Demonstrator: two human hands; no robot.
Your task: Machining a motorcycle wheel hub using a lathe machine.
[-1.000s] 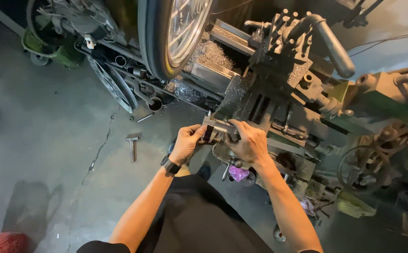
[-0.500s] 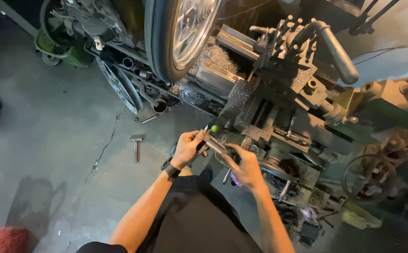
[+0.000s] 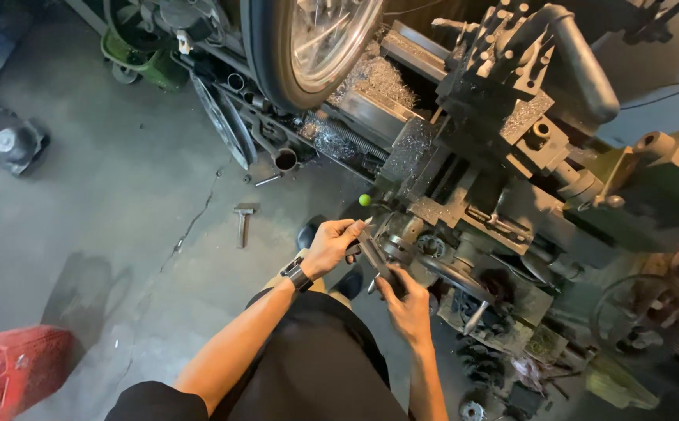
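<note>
Holding a flat grey metal measuring tool [image 3: 376,259], looks like a caliper, between both hands, just in front of the lathe [image 3: 511,156] at apron height. Left hand [image 3: 330,246] pinching the upper end, fingers curled tight around it; right hand [image 3: 408,306] closed on the lower end. Compared with a second ago: lower and further out from the machine now, tool tilted more steeply instead of lying nearly level up against the carriage, right hand dropped well below the left. Also closer in overall, so less floor and more machine showing.

Hard to make out: the tool's jaws and scale, mostly covered by fingers, so no telling how wide it's set. Handwheel [image 3: 452,273] half hidden behind the right hand. Bottom of the lathe lost in dark clutter. Red thing [image 3: 12,370] at the lower left cut off by the edge, can't say what it is.

Materials: shiny alloy wheel [image 3: 328,35] with black tyre clamped up top, curly silver swarf [image 3: 374,78] piled on the bed, greasy dark cast iron everywhere, small green ball knob [image 3: 364,200] on a lever just above the left hand. Black watch strap [image 3: 297,274] on the left wrist. Grey concrete floor [image 3: 106,203], cracked and stained, with a small hammer [image 3: 243,221] lying well off to the left.
</note>
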